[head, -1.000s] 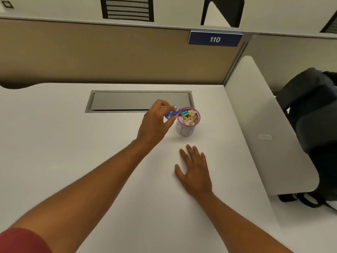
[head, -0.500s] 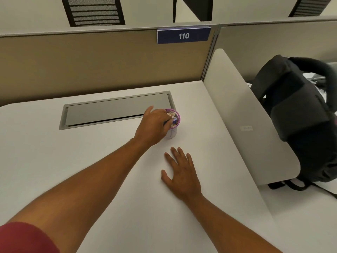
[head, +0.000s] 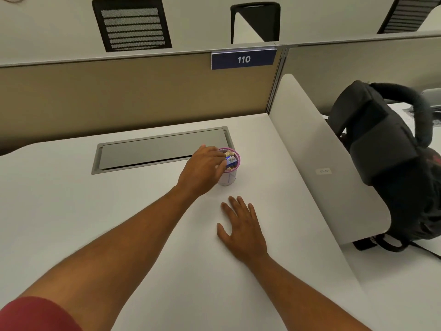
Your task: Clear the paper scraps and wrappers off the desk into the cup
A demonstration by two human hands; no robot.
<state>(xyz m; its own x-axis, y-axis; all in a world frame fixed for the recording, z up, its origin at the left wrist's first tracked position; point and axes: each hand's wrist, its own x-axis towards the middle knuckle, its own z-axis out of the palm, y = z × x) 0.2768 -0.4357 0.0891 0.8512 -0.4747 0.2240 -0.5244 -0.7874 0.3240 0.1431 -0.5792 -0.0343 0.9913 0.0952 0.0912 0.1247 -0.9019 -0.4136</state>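
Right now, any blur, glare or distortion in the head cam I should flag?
Head view: wide-angle bend curves the desk edge and partition top; the backpack strap at right is motion-smeared; the cup contents are small and soft; lighting is flat, with faint shadows under the left hand and right hand, and no glare.

a white surface [head: 71, 211] carries a pale cup [head: 228, 179] with a pink rim and a blue wrapper [head: 231, 160], beside a tan partition [head: 119, 96], navy sign [head: 243, 59], black backpack [head: 386, 163].

Left hand [head: 202, 170] reaches forward, fingers curled (grip unclear); right hand [head: 241, 228] lies flat, fingers spread, palm down.
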